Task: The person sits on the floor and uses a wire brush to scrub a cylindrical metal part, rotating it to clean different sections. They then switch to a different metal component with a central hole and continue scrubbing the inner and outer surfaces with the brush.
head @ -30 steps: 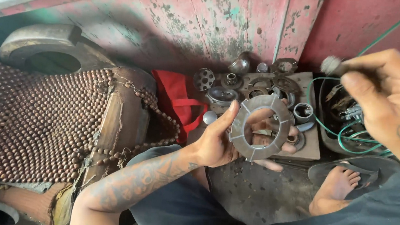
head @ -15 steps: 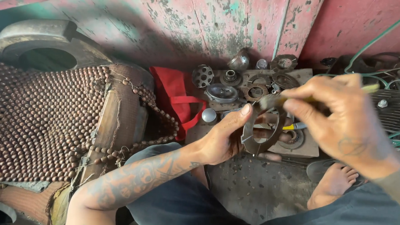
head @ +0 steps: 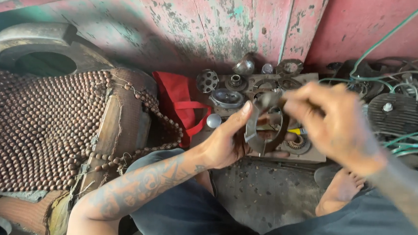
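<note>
Your right hand (head: 335,121) is blurred, so you cannot tell how far its fingers are closed; a dark tool tip (head: 267,99) pokes out from it toward the ring, and the rest of the tool is hidden inside the hand. Your left hand (head: 226,142) holds one metal ring (head: 264,130) upright, thumb along its near edge and fingers curled behind it, mostly hidden by the ring itself. The ring sits in the air just above a flat board (head: 312,156) of parts, between your two hands. On the board, roughly eight or nine small round metal parts lie close together; several overlap and your hands cover some, so the count is loose. One red bag (head: 181,101) lies left of the board. One beaded mat (head: 42,123) runs off the left edge. One bare foot (head: 341,189) shows, its heel cut off by your dark trousers. Green wires (head: 398,139) tangle at the right, too knotted to count
</note>
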